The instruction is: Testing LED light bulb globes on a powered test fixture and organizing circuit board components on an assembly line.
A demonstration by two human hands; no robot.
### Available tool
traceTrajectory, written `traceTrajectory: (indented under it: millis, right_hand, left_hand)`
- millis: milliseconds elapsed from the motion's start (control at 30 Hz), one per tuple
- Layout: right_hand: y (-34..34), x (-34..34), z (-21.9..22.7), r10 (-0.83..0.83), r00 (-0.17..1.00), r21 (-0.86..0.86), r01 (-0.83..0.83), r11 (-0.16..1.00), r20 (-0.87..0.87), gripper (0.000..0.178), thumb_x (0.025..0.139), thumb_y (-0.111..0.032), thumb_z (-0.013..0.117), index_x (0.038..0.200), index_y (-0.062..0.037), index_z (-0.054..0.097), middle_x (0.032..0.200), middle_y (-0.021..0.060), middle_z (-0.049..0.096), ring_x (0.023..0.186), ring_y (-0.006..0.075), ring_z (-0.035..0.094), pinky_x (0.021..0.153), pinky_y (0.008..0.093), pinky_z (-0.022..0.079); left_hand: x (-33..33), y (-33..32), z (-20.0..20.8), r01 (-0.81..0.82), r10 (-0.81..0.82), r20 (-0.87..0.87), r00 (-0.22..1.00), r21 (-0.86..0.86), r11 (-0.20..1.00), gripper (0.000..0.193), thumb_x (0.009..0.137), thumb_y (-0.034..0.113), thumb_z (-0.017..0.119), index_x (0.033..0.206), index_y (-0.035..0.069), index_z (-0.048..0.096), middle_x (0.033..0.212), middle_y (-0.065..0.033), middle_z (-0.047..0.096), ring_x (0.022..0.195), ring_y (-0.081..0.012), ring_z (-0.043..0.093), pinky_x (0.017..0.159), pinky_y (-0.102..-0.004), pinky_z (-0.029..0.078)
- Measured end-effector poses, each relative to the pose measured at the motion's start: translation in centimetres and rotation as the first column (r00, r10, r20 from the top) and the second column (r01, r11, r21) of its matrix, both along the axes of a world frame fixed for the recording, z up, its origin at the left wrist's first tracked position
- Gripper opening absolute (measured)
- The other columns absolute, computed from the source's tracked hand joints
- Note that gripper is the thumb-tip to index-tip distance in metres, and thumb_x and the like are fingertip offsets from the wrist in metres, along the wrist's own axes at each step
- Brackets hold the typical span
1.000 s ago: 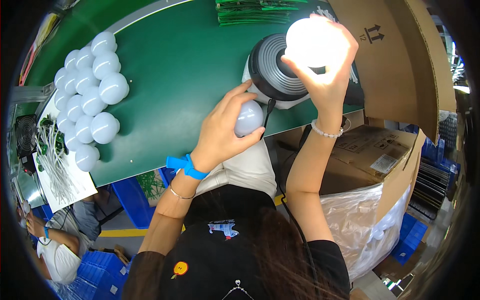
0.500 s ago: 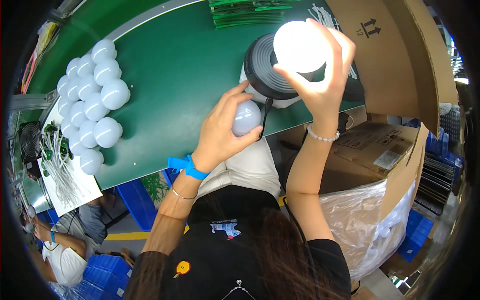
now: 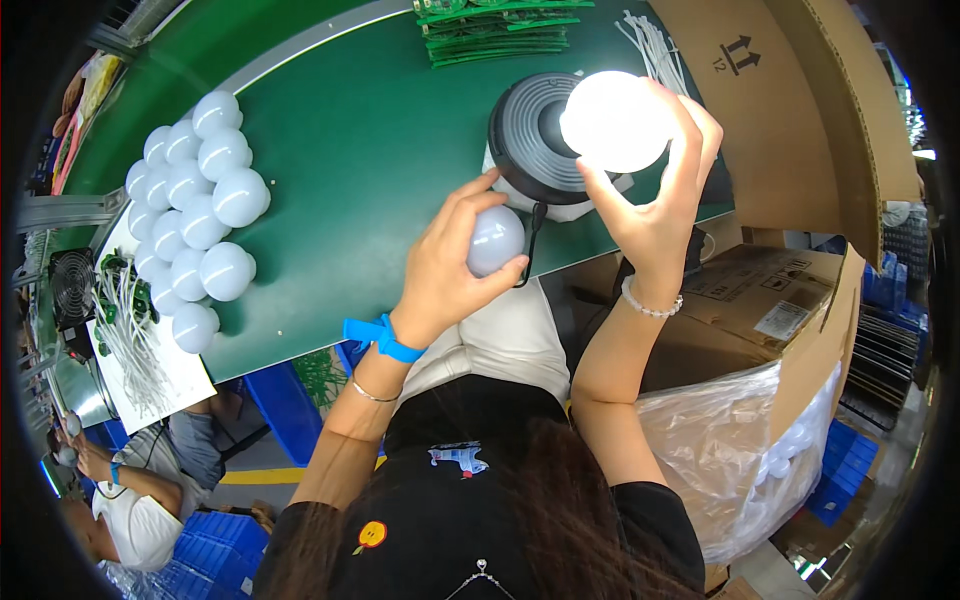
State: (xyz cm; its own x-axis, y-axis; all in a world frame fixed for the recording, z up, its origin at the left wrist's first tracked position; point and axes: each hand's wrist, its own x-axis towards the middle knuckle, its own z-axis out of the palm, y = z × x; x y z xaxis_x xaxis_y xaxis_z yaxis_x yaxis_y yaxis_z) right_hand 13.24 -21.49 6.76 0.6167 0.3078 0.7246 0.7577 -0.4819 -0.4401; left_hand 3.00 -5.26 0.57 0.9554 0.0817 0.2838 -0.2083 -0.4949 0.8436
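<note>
My right hand (image 3: 665,205) grips a brightly lit round light bulb (image 3: 615,120) by its globe. That bulb is held over the right side of a black round device with a ringed grey top (image 3: 540,125); whether the two touch I cannot tell. An unlit white bulb (image 3: 496,242) is held in my left hand (image 3: 445,265) at the front edge of the green table (image 3: 350,180). Beside it a black cable (image 3: 537,225) runs down from the device. Several unlit bulbs (image 3: 240,197) stand grouped on the table at the left.
Stacked green circuit boards (image 3: 500,40) and white wires (image 3: 655,50) lie at the back. A cardboard box (image 3: 770,130) rises at the right, above a plastic-lined carton (image 3: 700,450). More wires (image 3: 130,340) lie on white paper at left. Another person (image 3: 140,500) sits lower left.
My right hand has lowered the lit bulb slightly and moved it a little right. My left hand still holds the unlit bulb. The whole view has shifted slightly.
</note>
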Motion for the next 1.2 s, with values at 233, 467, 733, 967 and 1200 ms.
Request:
traceTrajectory:
  millis: [233,467,733,967,1200]
  right_hand:
    - [2.2,2.8,-0.7,0.11,0.993,0.053,-0.112,0.992,0.039,0.077,0.057,-0.017,0.084,0.122,-0.0044,0.045,0.117,0.0133,0.047,0.105,0.0278,0.049,0.089,0.0367,0.043]
    - [1.8,2.6,-1.3,0.093,0.995,0.115,-0.089,0.989,-0.024,0.076,0.061,-0.014,0.08,0.125,-0.0027,0.04,0.12,0.0153,0.045,0.107,0.0302,0.049,0.088,0.0377,0.044]
    - [0.7,-0.1,-0.5,-0.004,0.999,0.05,0.006,0.999,-0.053,0.065,0.058,-0.006,0.078,0.118,-0.0036,0.053,0.107,0.0135,0.037,0.104,0.0283,0.045,0.085,0.0345,0.044]
    - [2.4,3.0,-1.3,0.091,0.994,0.182,-0.101,0.978,0.064,0.078,0.058,-0.017,0.084,0.122,-0.0027,0.043,0.118,0.0132,0.046,0.112,0.0255,0.044,0.093,0.0337,0.04]
    - [1.2,1.6,-1.4,0.047,0.99,0.151,-0.026,0.988,-0.132,0.075,0.065,-0.013,0.077,0.127,-0.0012,0.037,0.123,0.0175,0.039,0.112,0.0315,0.043,0.092,0.0393,0.04]
  left_hand:
    - [0.1,0.0,-0.1,0.002,-0.002,0.031,1.0,0.012,1.0,0.05,0.065,0.019,0.072,0.108,0.008,0.051,0.126,-0.0128,0.051,0.105,-0.0315,0.056,0.082,-0.0361,0.049]
    - [0.0,0.0,0.1,0.002,-0.002,0.007,1.0,-0.008,1.0,0.05,0.065,0.019,0.072,0.108,0.008,0.051,0.126,-0.0129,0.051,0.106,-0.0317,0.055,0.083,-0.0363,0.049]
    - [0.0,0.0,0.0,0.004,-0.004,0.011,1.0,0.017,1.0,0.05,0.065,0.019,0.072,0.109,0.008,0.05,0.126,-0.0138,0.051,0.106,-0.0318,0.055,0.083,-0.0361,0.049]
    - [0.1,0.0,-0.1,0.009,-0.01,0.031,0.999,0.014,1.0,0.051,0.065,0.018,0.073,0.109,0.007,0.051,0.125,-0.0148,0.051,0.106,-0.0321,0.055,0.083,-0.0364,0.048]
    - [0.1,0.0,0.0,0.0,-0.001,0.026,1.0,0.032,0.999,0.051,0.064,0.018,0.073,0.108,0.006,0.051,0.125,-0.0146,0.051,0.106,-0.0316,0.055,0.083,-0.0362,0.048]
